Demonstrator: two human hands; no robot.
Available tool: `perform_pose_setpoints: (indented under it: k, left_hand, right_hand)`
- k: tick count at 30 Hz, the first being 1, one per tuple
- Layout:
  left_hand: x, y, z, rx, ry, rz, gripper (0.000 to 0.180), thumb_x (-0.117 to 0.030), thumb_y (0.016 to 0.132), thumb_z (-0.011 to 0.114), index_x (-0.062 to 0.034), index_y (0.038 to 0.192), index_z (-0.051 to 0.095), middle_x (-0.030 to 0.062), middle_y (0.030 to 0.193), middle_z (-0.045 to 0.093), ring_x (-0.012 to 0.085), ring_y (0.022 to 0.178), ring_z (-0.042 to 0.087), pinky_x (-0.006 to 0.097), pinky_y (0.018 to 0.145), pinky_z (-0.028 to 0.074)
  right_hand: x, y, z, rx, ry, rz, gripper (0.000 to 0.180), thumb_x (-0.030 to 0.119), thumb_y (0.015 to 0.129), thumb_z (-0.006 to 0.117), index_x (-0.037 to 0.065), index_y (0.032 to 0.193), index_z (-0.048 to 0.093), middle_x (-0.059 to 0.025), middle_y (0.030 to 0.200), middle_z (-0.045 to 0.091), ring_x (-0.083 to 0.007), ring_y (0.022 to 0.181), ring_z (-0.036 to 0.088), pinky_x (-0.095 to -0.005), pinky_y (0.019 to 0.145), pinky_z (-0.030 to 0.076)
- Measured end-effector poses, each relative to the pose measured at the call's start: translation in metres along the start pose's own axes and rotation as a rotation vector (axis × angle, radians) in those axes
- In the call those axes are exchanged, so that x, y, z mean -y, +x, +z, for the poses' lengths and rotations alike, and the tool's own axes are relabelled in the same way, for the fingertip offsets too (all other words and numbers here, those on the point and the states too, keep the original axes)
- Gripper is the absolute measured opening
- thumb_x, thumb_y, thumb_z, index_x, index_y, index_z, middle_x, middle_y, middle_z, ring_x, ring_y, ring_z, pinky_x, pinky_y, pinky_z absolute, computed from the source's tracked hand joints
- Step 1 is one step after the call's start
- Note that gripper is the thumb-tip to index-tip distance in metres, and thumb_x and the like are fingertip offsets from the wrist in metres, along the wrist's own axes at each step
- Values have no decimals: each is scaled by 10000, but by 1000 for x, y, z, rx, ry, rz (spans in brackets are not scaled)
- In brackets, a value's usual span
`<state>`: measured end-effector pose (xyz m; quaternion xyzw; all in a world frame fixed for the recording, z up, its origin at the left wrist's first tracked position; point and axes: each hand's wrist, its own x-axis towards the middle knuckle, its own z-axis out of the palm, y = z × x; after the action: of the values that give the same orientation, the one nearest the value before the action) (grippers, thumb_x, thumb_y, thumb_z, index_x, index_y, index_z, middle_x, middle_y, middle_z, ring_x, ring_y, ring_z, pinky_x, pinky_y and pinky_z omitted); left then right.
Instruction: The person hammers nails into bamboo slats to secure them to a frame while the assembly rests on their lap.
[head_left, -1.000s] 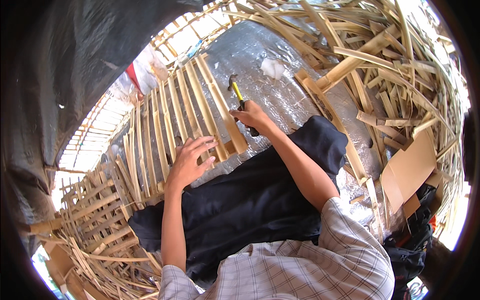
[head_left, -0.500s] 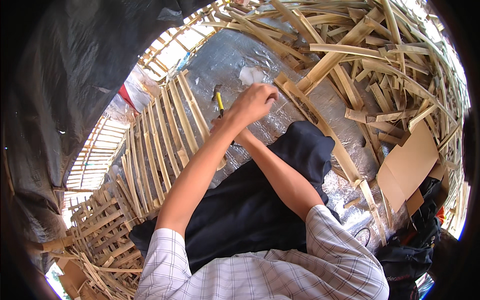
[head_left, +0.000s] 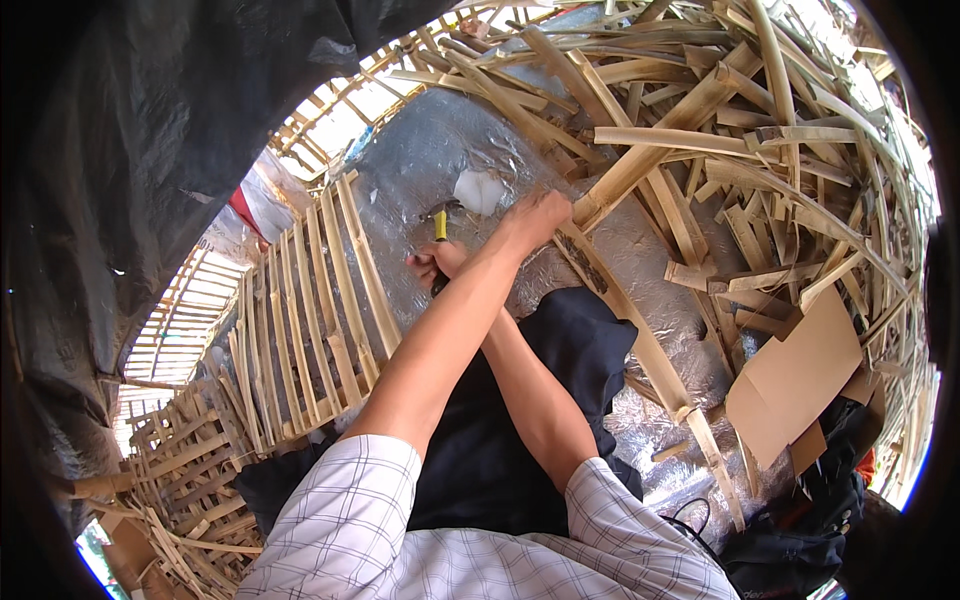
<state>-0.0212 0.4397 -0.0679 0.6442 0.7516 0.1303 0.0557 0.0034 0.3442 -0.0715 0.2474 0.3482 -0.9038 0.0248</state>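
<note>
Fingers of the right hand (head_left: 444, 262) are gripping the hammer (head_left: 441, 230), its head pointing away from the body. Those of the left hand (head_left: 538, 216) are curling just beside the upper end of the long bamboo strip (head_left: 645, 340); whether they are holding it cannot be told, the back of the hand hiding the pads. Left forearm (head_left: 430, 360) is passing over the right forearm (head_left: 535, 400), placing the left hand to the right of the hammer. Right elbow is bending above the dark cloth (head_left: 470, 470) across the lap.

By assessment, the person is reaching for bamboo with the hammer parked in the other hand; the next move is likely calling for a firm grip on the strip's end and clearance between the arms.

Farther out, the slatted bamboo rack (head_left: 368, 258) is lying to the left, neither hand touching it, and the bamboo heap (head_left: 690, 141) is spreading at upper right.
</note>
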Motion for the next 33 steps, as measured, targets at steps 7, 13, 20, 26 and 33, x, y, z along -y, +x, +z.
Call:
perform_pose_setpoints:
  k: [7, 13, 20, 26, 33]
  left_hand:
    - [-18, -2, 13, 17, 248, 28, 179, 46, 838, 642, -32, 945, 763, 174, 978, 761, 332, 988, 760, 417, 808, 626]
    - [-23, -2, 17, -20, 134, 0, 199, -55, 920, 577, -63, 1043, 732, 158, 1093, 743, 326, 1062, 734, 423, 879, 584]
    - [-24, 2, 21, 109, 225, 21, 236, -65, 934, 558, -77, 1138, 677, 141, 1183, 691, 311, 1141, 694, 426, 935, 549]
    - [-22, -5, 31, 157, 338, 88, 274, -95, 965, 541, -165, 1209, 645, 41, 1324, 614, 254, 1301, 596, 425, 970, 518]
    - [-22, 10, 39, 196, 445, 131, 253, -169, 994, 517, -182, 1228, 612, -22, 1436, 551, 220, 1392, 536, 412, 1030, 509]
  right_hand:
    - [0, 9, -13, 150, 255, 114, 187, 50, 974, 510, 17, 790, 499, -50, 718, 517, -102, 551, 359, -268, 486, 303]
    - [3, 14, -25, 168, 212, 169, 154, 61, 968, 526, 10, 825, 505, -83, 838, 591, -89, 570, 369, -259, 489, 328]
    - [9, 2, -21, 132, 221, 162, 154, 52, 964, 533, 42, 823, 473, -81, 893, 613, -78, 592, 388, -239, 499, 333]
    - [4, 0, -20, 117, 175, 196, 145, 56, 970, 530, 55, 837, 472, -69, 902, 617, -73, 592, 384, -223, 499, 321]
    - [11, 4, -30, 124, 168, 170, 112, 73, 980, 533, 39, 879, 498, -56, 874, 593, -67, 578, 384, -214, 490, 326]
